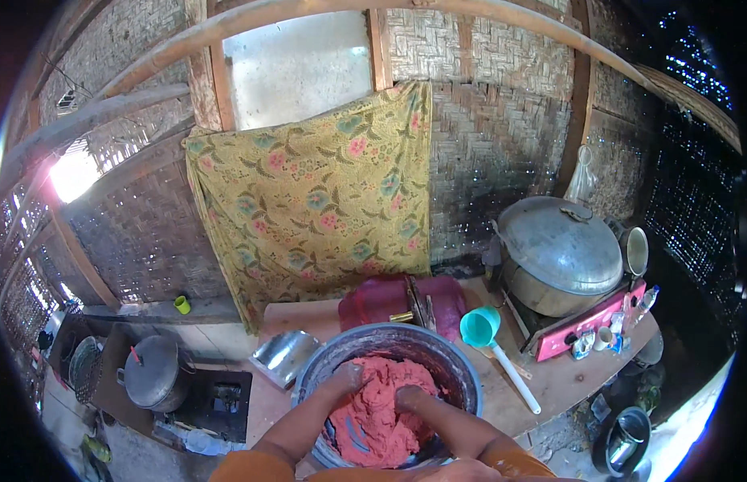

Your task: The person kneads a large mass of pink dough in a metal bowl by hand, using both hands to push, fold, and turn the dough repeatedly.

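A mass of soft pink dough (381,402) fills the middle of a large blue-grey basin (466,361), with smears up its inner wall. My left hand (349,376) is curled into the dough's left side, its back dusted pale. On the right side of the same mass, my right hand (409,397) presses in with bent fingers. Both sets of fingertips are sunk in the dough and hidden. Beside the basin's right rim lies a turquoise dipper (480,326) with a long white handle. A shiny metal container (285,357) rests against the left rim.
Behind the basin lies a magenta gas cylinder (373,301), with a patterned yellow cloth (309,209) hanging above. A big lidded pot (562,249) sits on a pink-fronted stove (558,337) at right. Another pot (153,373) stands on a black stove (225,402) at left.
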Demonstrator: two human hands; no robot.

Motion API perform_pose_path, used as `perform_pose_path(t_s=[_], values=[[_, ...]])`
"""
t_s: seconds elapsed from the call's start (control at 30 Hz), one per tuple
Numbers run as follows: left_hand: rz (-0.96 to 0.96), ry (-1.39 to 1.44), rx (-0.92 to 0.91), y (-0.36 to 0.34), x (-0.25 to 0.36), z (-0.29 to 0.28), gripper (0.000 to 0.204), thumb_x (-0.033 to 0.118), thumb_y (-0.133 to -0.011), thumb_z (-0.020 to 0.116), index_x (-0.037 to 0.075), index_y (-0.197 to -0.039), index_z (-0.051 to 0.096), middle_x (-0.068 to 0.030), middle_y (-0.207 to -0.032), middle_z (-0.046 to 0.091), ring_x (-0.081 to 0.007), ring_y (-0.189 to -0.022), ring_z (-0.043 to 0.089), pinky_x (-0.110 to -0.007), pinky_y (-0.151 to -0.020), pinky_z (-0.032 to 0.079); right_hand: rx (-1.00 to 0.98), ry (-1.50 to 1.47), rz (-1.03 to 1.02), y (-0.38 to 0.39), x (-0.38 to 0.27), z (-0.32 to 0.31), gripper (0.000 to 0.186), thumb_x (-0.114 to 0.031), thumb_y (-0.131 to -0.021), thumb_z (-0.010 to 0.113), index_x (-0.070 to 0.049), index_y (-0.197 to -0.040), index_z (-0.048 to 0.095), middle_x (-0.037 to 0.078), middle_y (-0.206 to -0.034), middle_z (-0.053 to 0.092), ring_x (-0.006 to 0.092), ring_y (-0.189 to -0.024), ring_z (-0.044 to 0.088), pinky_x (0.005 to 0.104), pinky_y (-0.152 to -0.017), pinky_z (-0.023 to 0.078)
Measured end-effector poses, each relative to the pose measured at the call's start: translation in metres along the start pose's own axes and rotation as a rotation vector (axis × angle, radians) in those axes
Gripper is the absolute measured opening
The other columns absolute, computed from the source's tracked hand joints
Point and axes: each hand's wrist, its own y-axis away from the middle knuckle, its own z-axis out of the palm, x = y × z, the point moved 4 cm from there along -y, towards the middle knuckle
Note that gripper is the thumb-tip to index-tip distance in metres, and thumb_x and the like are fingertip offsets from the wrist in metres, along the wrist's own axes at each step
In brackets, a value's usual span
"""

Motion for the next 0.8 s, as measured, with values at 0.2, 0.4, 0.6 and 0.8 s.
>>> perform_pose_path(t_s=[0.2, 0.4, 0.6, 0.8], values=[[0.115, 0.011, 0.118, 0.001, -0.009, 0.011, 0.047, 0.042, -0.084, 0.043, -0.001, -0.079, 0.060, -0.0202, -0.081, 0.060, -0.0348, -0.078, 0.057, -0.041, -0.075, 0.045, -0.011, 0.040, -0.066, 0.008, -0.008, -0.011, 0.029, -0.025, -0.059, 0.058, -0.007, -0.081, 0.067, 0.014, -0.087, 0.064, 0.0296, -0.080, 0.062, 0.0397, -0.070, 0.050], [-0.011, -0.048, -0.054, 0.002, -0.006, 0.013, 0.044, 0.041, -0.083, 0.043, 0.001, -0.088, 0.062, -0.0208, -0.092, 0.061, -0.0335, -0.088, 0.058, -0.041, -0.080, 0.044, -0.018, 0.012, -0.002, 0.008, -0.004, -0.012, 0.031, -0.027, -0.061, 0.059, -0.005, -0.082, 0.066, 0.015, -0.092, 0.063, 0.0303, -0.082, 0.061, 0.0376, -0.072, 0.049], [-0.038, -0.014, 0.010, 0.004, -0.001, 0.006, 0.051, 0.046, -0.084, 0.039, 0.001, -0.088, 0.062, -0.0206, -0.090, 0.061, -0.0335, -0.086, 0.059, -0.042, -0.079, 0.045, -0.005, 0.018, -0.035, 0.001, -0.005, -0.005, 0.032, -0.028, -0.061, 0.060, -0.005, -0.083, 0.066, 0.015, -0.092, 0.062, 0.0305, -0.082, 0.061, 0.0374, -0.073, 0.049], [-0.029, -0.004, 0.036, 0.003, -0.010, 0.017, 0.047, 0.043, -0.083, 0.041, 0.001, -0.088, 0.063, -0.0191, -0.090, 0.062, -0.0333, -0.084, 0.060, -0.043, -0.077, 0.046, 0.021, 0.037, -0.069, -0.009, 0.002, 0.005, 0.033, -0.028, -0.061, 0.061, -0.005, -0.083, 0.066, 0.015, -0.093, 0.062, 0.0308, -0.082, 0.061, 0.0373, -0.073, 0.049]])
